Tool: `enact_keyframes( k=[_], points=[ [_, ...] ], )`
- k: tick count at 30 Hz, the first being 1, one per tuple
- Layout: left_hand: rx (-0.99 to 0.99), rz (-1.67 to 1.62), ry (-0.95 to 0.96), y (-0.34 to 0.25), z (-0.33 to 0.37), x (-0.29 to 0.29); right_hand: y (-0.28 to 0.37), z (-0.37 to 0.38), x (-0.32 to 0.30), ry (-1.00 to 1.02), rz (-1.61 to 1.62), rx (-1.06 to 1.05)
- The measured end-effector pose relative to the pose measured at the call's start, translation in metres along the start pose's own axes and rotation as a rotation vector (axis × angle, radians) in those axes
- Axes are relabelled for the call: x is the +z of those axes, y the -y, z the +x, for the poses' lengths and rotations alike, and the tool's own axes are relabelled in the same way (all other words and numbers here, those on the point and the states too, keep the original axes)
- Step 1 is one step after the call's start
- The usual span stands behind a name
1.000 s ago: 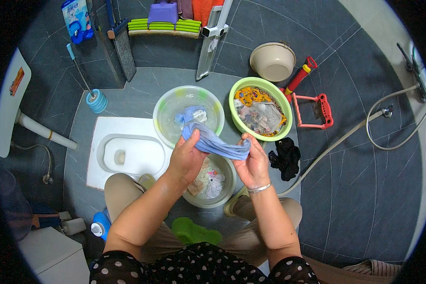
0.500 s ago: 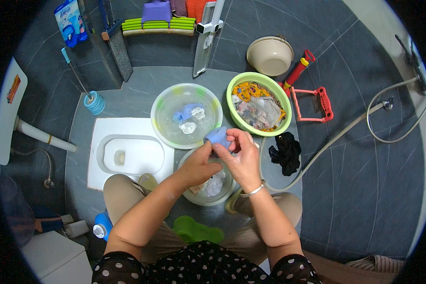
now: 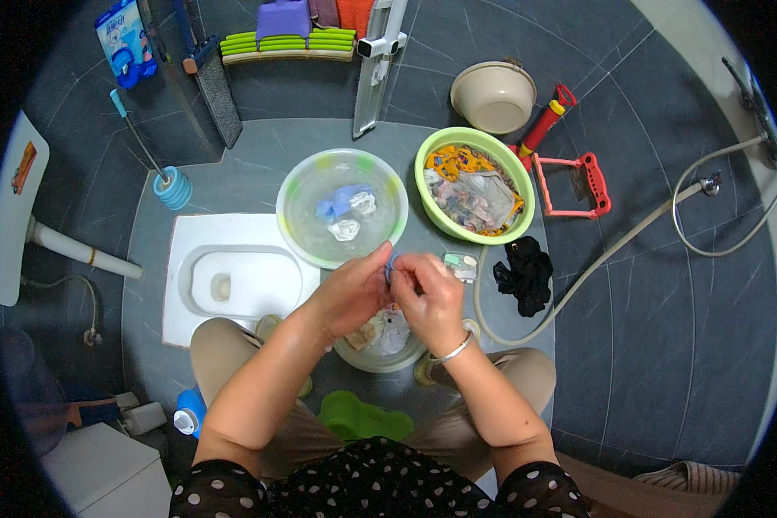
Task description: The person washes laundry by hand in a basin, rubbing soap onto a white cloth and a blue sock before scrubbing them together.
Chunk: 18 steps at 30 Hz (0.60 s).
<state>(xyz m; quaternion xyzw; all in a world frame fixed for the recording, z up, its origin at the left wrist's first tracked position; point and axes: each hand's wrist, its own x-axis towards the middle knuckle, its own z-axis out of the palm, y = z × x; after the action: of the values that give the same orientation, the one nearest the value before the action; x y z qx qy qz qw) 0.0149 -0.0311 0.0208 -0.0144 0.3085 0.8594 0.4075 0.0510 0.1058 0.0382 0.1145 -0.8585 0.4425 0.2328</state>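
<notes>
Between my hands is a small blue cloth (image 3: 390, 268), mostly hidden by the fingers. My left hand (image 3: 354, 292) is closed on one side of it, and my right hand (image 3: 428, 298), with a silver bangle at the wrist, pinches it from the other. Below them stands a pale basin (image 3: 380, 366), partly covered by my hands, with light-coloured cloths (image 3: 392, 331) in it. Just beyond, a wide translucent basin (image 3: 298, 243) holds water, a blue cloth (image 3: 340, 200) and white cloths (image 3: 345, 230).
A green tub (image 3: 420, 192) of laundry stands at the far right. Near my right hand are a soap dish (image 3: 461, 266), black cloth (image 3: 524, 274) and a hose (image 3: 570, 300). A squat toilet (image 3: 181, 302) lies left; a green stool (image 3: 363, 420) sits beneath me.
Both hands have drawn slightly nearer to me and closed in around the blue cloth, which is now bunched and mostly covered. The soap dish has come into sight beside my right hand.
</notes>
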Motion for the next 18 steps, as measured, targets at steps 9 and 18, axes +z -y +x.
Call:
enact_keyframes(
  k=[9, 18],
  points=[
    [0.265, -0.118, -0.055, -0.009, 0.009, -0.017, 0.002, -0.02, 0.021, 0.036, -0.028, -0.254],
    [0.307, -0.172, -0.078, 0.002, 0.003, -0.003, 0.007, -0.019, 0.024, -0.023, 0.052, -0.062]
  ],
)
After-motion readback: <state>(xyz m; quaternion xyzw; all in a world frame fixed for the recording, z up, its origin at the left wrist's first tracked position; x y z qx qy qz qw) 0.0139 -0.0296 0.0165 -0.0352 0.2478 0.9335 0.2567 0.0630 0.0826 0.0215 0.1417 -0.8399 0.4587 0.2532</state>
